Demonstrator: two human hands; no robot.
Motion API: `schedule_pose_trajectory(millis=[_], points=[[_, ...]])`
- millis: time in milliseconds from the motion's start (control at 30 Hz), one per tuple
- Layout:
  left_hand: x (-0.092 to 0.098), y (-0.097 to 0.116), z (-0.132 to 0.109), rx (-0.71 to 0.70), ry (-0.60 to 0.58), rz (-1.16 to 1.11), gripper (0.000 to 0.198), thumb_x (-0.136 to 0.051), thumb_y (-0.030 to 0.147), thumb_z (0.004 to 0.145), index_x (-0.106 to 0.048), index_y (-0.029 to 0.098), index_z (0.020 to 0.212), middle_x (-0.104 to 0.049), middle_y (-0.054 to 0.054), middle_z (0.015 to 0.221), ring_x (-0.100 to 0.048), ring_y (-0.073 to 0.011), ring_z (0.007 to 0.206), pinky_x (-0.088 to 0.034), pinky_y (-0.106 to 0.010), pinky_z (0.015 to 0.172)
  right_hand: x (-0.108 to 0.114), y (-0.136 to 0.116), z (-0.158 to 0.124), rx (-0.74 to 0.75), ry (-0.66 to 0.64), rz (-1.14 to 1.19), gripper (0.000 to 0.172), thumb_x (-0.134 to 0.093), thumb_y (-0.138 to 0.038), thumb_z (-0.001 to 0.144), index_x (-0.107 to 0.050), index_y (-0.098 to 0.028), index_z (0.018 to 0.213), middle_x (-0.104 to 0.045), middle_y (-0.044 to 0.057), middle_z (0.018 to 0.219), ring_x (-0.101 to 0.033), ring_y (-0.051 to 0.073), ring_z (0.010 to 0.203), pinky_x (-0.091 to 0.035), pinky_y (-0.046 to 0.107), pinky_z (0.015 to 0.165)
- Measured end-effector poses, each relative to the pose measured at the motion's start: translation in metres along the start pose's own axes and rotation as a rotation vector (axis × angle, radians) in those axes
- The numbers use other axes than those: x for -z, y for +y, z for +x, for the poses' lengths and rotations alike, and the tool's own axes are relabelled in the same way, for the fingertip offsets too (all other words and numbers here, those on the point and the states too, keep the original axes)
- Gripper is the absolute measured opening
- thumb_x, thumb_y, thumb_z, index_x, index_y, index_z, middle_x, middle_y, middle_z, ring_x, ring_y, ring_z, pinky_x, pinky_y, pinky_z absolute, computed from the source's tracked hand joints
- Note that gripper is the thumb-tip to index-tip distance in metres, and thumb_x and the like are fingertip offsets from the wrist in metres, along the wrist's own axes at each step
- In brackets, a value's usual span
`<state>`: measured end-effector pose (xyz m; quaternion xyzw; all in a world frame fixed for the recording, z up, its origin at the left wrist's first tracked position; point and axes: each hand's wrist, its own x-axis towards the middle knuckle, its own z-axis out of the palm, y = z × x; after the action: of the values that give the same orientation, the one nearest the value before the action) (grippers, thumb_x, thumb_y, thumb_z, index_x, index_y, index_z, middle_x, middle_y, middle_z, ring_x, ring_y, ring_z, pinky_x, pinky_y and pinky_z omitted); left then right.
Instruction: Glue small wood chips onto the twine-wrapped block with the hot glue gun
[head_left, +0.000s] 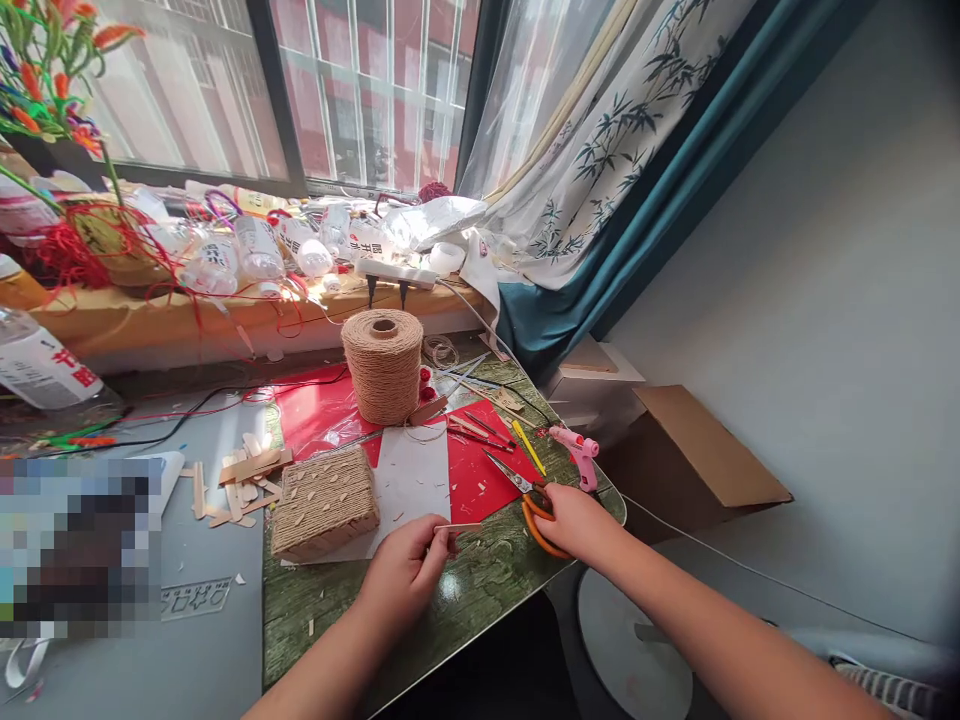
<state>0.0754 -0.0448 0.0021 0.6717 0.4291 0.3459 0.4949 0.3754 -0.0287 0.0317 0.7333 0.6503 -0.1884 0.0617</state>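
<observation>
Between the thumb and fingers of my left hand [409, 565] is a thin wooden craft stick [466, 527], its free end pointing right. My right hand [577, 518] has its fingers at the orange handles of a pair of scissors [517, 475]; the blades are parted and point up and left over red paper [480, 490]. Left of my left hand sits a block wrapped in twine [326, 500], with small wood chips scattered on top. It rests partly on a white sheet [412, 475]. Behind it stands a large spool of twine [384, 370].
A pink glue gun [577, 450] lies at the table's right edge beside a yellow cutter [529, 447]. Loose craft sticks [247, 480] are piled left of the block. Plastic bottles [259, 250] and a power strip [396, 273] crowd the windowsill. A cardboard box [705, 450] stands right of the table.
</observation>
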Motion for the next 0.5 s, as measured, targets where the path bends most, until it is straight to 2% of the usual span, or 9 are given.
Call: schedule_pose_trajectory(millis=[100,200,267,333,367,400,500], points=[[0.001,0.007,0.001,-0.109,-0.016,0.067,0.023,-0.058,0.037,0.094,-0.076,0.025,0.086,-0.072,-0.008,0.080,-0.064,-0.0248,0.077,-0.045,-0.033,0.074,0.000,0.002,-0.001,0.006,0.019,0.022,0.021,-0.070,-0.034,0.090,-0.069,-0.015,0.099,-0.077,0.011,0.099,-0.073,0.025,0.091,-0.041,0.029,0.069],[0.005,0.028,-0.002,-0.203,-0.038,0.156,0.021,-0.059,0.034,0.092,-0.078,0.025,0.088,-0.072,-0.011,0.079,-0.064,-0.0262,0.077,-0.046,-0.036,0.074,0.000,0.003,-0.001,0.054,0.036,0.018,0.029,-0.074,-0.033,0.088,-0.070,-0.015,0.109,-0.077,0.013,0.108,-0.073,0.027,0.099,-0.045,0.030,0.077],[0.014,0.048,-0.010,-0.246,-0.041,0.236,0.022,-0.058,0.031,0.093,-0.079,0.025,0.093,-0.074,-0.011,0.082,-0.066,-0.0269,0.079,-0.048,-0.038,0.075,-0.003,0.004,0.000,0.089,0.031,-0.010,0.032,-0.074,-0.031,0.089,-0.069,-0.013,0.115,-0.076,0.015,0.111,-0.073,0.028,0.103,-0.047,0.031,0.081],[0.031,0.068,-0.024,-0.288,0.016,0.309,0.023,-0.057,0.029,0.094,-0.079,0.025,0.101,-0.076,-0.012,0.089,-0.067,-0.0277,0.084,-0.050,-0.040,0.080,-0.009,0.004,0.002,0.102,0.023,-0.063,0.031,-0.071,-0.029,0.092,-0.069,-0.011,0.117,-0.074,0.018,0.113,-0.073,0.030,0.104,-0.047,0.032,0.083],[0.043,0.077,-0.031,-0.301,0.101,0.328,0.024,-0.057,0.029,0.094,-0.078,0.024,0.105,-0.077,-0.012,0.096,-0.068,-0.0283,0.089,-0.052,-0.041,0.084,-0.011,0.004,0.002,0.108,0.024,-0.093,0.030,-0.069,-0.028,0.094,-0.069,-0.009,0.117,-0.074,0.020,0.113,-0.073,0.030,0.103,-0.048,0.033,0.084],[0.057,0.083,-0.038,-0.300,0.242,0.337,0.027,-0.054,0.030,0.096,-0.077,0.023,0.109,-0.077,-0.012,0.101,-0.069,-0.0283,0.094,-0.052,-0.042,0.088,-0.014,0.004,0.002,0.112,0.028,-0.122,0.028,-0.067,-0.027,0.095,-0.069,-0.008,0.115,-0.073,0.022,0.113,-0.072,0.031,0.103,-0.048,0.034,0.084],[0.105,0.084,-0.058,-0.193,0.720,0.368,0.040,-0.042,0.036,0.104,-0.069,0.020,0.129,-0.077,-0.010,0.111,-0.070,-0.0251,0.092,-0.055,-0.038,0.080,-0.015,0.002,-0.005,0.133,0.064,-0.186,0.025,-0.062,-0.029,0.099,-0.070,-0.008,0.109,-0.072,0.022,0.108,-0.071,0.033,0.100,-0.048,0.037,0.084]])
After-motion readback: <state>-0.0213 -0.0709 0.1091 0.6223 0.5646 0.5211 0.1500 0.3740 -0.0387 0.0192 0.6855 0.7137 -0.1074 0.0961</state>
